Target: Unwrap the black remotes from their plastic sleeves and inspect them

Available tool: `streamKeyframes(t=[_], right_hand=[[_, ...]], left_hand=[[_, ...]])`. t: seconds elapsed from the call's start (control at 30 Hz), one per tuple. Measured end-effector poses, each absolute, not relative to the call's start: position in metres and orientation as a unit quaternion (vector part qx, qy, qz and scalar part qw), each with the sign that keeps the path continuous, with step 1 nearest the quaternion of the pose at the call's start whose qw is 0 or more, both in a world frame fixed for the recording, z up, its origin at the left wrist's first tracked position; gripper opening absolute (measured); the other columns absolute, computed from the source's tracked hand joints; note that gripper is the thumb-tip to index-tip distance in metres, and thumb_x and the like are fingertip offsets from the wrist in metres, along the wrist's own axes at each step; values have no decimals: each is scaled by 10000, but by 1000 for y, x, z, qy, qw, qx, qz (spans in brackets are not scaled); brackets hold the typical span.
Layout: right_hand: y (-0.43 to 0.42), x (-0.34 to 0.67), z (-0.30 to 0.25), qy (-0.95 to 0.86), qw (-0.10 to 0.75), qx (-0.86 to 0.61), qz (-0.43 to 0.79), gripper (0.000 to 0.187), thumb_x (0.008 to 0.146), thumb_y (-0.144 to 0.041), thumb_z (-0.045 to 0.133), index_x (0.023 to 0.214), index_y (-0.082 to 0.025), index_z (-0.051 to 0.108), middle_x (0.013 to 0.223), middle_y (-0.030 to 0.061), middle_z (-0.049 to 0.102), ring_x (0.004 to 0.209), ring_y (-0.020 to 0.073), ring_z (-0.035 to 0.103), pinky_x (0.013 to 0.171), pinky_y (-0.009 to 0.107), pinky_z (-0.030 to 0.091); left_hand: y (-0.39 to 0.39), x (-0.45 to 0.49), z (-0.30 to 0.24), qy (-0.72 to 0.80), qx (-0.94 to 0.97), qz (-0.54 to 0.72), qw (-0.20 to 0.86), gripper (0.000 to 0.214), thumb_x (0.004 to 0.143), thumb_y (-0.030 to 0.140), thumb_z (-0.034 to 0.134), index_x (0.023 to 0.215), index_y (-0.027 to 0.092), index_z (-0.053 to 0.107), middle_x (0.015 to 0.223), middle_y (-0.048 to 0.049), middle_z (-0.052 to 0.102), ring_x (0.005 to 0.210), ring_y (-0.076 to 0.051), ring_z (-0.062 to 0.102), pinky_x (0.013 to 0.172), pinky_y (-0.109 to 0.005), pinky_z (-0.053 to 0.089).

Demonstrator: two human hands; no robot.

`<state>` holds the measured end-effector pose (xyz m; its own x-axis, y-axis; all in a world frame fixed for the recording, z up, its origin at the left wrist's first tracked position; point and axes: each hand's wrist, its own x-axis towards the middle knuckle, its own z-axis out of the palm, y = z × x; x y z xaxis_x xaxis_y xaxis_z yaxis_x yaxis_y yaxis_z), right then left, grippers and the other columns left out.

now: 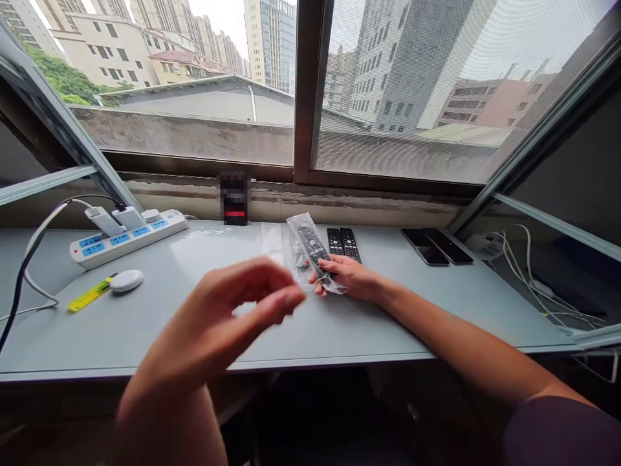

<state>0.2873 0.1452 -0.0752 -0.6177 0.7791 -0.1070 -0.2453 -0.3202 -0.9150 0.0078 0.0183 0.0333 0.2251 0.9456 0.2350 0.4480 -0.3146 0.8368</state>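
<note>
My right hand (352, 275) is closed round the lower end of a clear plastic bag (299, 226) with a black remote control (311, 241) inside it. The bag is tilted, its top leaning left. My left hand (228, 317) hangs in the air over the desk, close to the camera and a little blurred. Its fingers are loosely bent toward the thumb, and nothing shows between them. Two black remote controls (343, 243) lie side by side just behind my right hand. Behind the bagged one lies more clear plastic wrapping (297, 255), partly hidden.
A white power strip (129, 239) with plugs and cables stands at the left. Nearer lie a yellow strip (90, 295) and a white round object (127, 280). Two dark phones (436, 247) lie at the right. A blurred-out dark device (234, 199) leans by the window.
</note>
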Motion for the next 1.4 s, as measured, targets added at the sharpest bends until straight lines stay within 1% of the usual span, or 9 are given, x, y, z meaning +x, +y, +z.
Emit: streamKeyframes(t=[0.1,0.2,0.33,0.47,0.73,0.87,1.07,1.23,1.4], right_hand=[[144,288,-74,-483,332,-282,760,426,978,-490,873,1194,-177,682,1002,107,837,712,226,795,632,342,640],[144,290,-73,-487,317,-273,767,465,965,-503,883,1227,-181,673,974,92,833,650,215,777,573,317,604],[145,291,-75,-484,309,-268,773,453,959,-516,888,1184,-173,695,922,80,820,622,195,759,552,292,579],[144,290,-74,-487,304,-281,769,459,906,-515,938,1082,-176,684,929,83,816,635,195,771,551,282,578],[144,288,-71,-501,299,-286,760,436,864,-449,978,1049,-159,710,997,102,824,723,196,802,613,283,640],[145,288,-72,-497,316,-268,763,408,873,-412,976,1065,-150,730,1013,91,816,746,183,802,620,264,645],[144,290,-71,-493,319,-259,767,406,892,-397,964,1124,-157,732,1037,88,813,774,195,814,619,271,657],[146,290,-72,-500,309,-273,762,389,879,-396,971,1058,-145,734,1045,112,822,786,190,811,586,237,637],[149,293,-76,-490,318,-284,761,355,914,-389,944,1070,-147,737,1034,120,827,777,182,799,586,232,628]], left_hand=[[109,44,32,526,700,370,310,596,957,773,673,1196,233,748,1028,-116,815,948,-320,763,803,-394,599],[183,64,12,614,658,356,251,581,983,737,679,1151,181,702,1063,-170,805,1014,-345,749,824,-370,544],[226,68,-15,556,640,383,367,564,994,725,651,912,174,737,870,-122,758,771,-251,683,644,-324,459],[234,62,-33,422,620,445,489,620,878,768,778,976,159,845,970,-123,814,738,-199,660,623,-302,456],[234,56,-49,358,560,556,499,702,740,741,958,1072,133,850,1109,-186,850,1062,-328,785,943,-399,605],[229,57,-48,364,506,592,511,734,784,685,946,1259,150,783,1138,-159,844,1041,-289,799,909,-370,617],[227,55,-51,397,518,508,562,647,804,758,860,851,120,766,800,-129,763,794,-266,757,744,-343,611],[225,56,-52,380,543,530,529,659,760,763,892,884,122,804,856,-116,789,847,-256,760,814,-349,631],[224,53,-51,422,539,507,523,756,760,890,824,773,136,778,777,-127,758,698,-219,705,687,-324,595]])
